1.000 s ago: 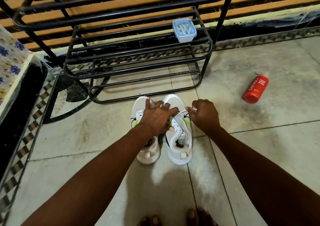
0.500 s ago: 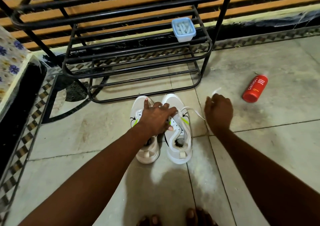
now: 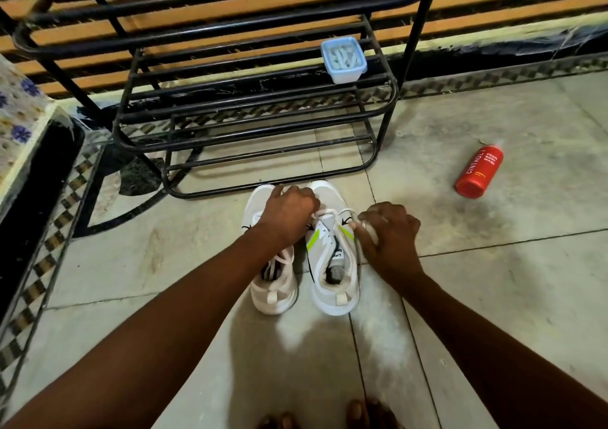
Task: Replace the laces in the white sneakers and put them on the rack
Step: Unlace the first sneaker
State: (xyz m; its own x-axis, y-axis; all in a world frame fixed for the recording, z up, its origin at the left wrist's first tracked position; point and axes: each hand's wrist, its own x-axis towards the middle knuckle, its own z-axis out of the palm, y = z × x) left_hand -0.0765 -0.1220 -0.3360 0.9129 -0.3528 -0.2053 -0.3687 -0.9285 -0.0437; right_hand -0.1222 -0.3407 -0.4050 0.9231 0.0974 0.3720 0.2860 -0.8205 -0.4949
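Two white sneakers stand side by side on the tiled floor, toes toward the black metal rack (image 3: 381, 152). The right sneaker (image 3: 332, 283) has green stripes and a white lace (image 3: 329, 213) across its front. My left hand (image 3: 289, 214) rests closed over the front of the left sneaker (image 3: 273, 290), fingertips pinching the lace's left end. My right hand (image 3: 391, 231) sits at the right sneaker's outer side, fingers curled around the lace's other end. A light-blue tub (image 3: 343, 60) with pale laces stands on a rack shelf.
A red bottle (image 3: 478, 173) lies on the floor to the right. A floral-covered ledge (image 3: 19, 125) and a black patterned border run along the left. Slatted wooden wall behind the rack. My toes (image 3: 362, 415) show at the bottom edge.
My right hand had pulled the lace out to the right; it has now come back against the right sneaker. My left hand shifted slightly forward and curled over the shoe fronts.
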